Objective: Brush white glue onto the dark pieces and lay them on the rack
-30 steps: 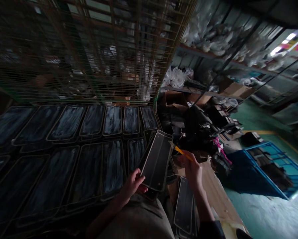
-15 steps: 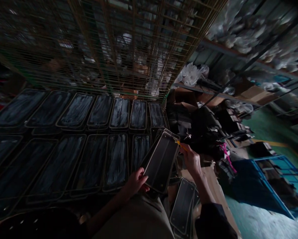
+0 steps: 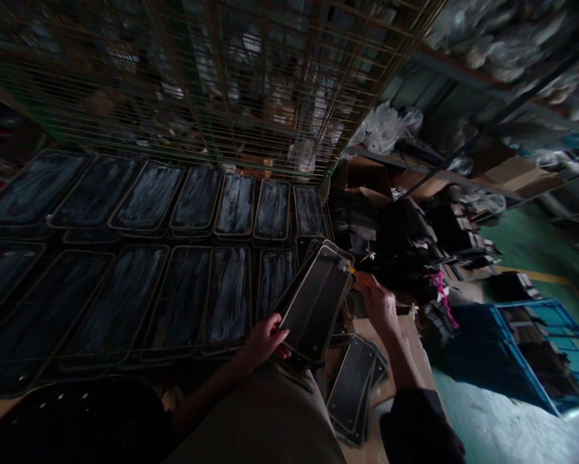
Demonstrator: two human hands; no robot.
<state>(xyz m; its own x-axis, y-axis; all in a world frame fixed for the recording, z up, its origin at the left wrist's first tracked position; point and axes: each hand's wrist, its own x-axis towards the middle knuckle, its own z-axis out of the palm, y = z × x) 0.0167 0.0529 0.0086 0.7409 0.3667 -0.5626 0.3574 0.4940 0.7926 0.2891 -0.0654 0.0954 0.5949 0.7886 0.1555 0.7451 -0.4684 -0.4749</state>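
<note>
A dark rectangular panel (image 3: 313, 309) with rounded corners and a pale edge is held tilted in front of me. My left hand (image 3: 268, 336) grips its lower left edge, thumb on top. My right hand (image 3: 379, 301) is closed around the yellow handle of a brush (image 3: 354, 272), whose tip touches the panel near its upper right corner. A small whitish smear shows at that tip, while the rest of the panel looks bare. Other panels seem to lie directly beneath the held one.
Rows of similar panels (image 3: 228, 290) streaked with white lie to the left, before a wire mesh cage (image 3: 270, 96). More bare panels (image 3: 351, 386) are stacked on cardboard at lower right. Beyond are black bundles (image 3: 351, 219), a shelf with plastic bags (image 3: 386, 129) and a blue crate (image 3: 492, 348).
The view has shifted slightly, so the rows sit higher in the picture. The brush tip stays at the panel's upper right corner, where the whitish smear now shows more clearly.
</note>
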